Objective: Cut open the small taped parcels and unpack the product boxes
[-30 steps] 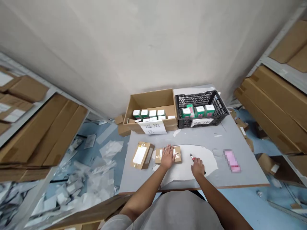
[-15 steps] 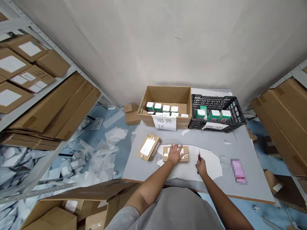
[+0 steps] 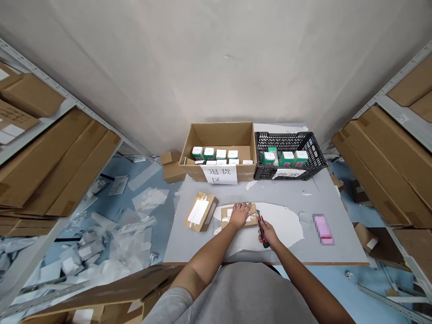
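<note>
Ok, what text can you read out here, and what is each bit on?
"退货区" on the paper sign on the front of the cardboard box.
Sign on the black plastic crate: too blurred to read.
Parcel label: too small to read.
Pink item: blurred out.

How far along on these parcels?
Done: white-and-green cartons already sit in the cardboard box and black crate. In hand: left hand pins a taped kraft parcel; right hand holds a red-and-black utility knife. Left: a second taped parcel lies aside, apparently still sealed.
</note>
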Available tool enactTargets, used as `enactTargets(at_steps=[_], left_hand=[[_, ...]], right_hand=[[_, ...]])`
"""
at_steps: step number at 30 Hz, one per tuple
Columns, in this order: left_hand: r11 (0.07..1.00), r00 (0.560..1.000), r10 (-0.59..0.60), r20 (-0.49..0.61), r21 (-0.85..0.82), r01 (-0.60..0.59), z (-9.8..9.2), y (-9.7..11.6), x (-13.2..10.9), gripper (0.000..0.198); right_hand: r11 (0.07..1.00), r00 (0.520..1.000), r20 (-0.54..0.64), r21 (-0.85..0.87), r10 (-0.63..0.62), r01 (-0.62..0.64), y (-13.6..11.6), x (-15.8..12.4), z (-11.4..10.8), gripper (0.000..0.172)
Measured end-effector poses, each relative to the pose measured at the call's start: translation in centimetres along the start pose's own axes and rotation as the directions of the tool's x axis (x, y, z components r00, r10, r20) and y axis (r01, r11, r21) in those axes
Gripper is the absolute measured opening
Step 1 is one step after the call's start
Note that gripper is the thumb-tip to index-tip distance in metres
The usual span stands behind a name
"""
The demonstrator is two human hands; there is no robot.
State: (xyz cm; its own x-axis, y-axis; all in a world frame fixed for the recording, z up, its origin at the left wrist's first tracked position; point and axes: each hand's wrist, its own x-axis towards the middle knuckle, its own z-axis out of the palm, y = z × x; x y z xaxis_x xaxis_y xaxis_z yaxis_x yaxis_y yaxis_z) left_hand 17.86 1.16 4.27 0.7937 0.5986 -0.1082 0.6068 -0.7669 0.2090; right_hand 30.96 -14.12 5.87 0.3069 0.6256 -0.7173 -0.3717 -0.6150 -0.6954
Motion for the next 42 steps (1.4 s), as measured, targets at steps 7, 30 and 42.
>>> enactTargets(at_steps=[7, 30, 42], left_hand=[[0.999, 1.000, -0.025, -0.016, 0.024, 0.025, 0.8, 0.3, 0.1, 0.053], [0.997, 0.997, -0.072, -0.034, 0.026, 0.073, 1.3, 0.9, -0.3, 0.056], [0.991, 0.991, -0.131, 0.012, 0.025, 0.130, 0.5, 2.0, 0.6, 0.055]], right_hand=[[1.000, 1.000, -0.016, -0.027, 0.007, -0.007, -0.2, 0.2, 0.3, 0.049], [0.967, 0.997, -0.078, -0.254, -0.004, -0.016, -0.5, 0.5, 0.4, 0.030], [0.939, 0.995, -0.103, -0.344, -0.008, -0.028, -0.9, 0.5, 0.5, 0.026]])
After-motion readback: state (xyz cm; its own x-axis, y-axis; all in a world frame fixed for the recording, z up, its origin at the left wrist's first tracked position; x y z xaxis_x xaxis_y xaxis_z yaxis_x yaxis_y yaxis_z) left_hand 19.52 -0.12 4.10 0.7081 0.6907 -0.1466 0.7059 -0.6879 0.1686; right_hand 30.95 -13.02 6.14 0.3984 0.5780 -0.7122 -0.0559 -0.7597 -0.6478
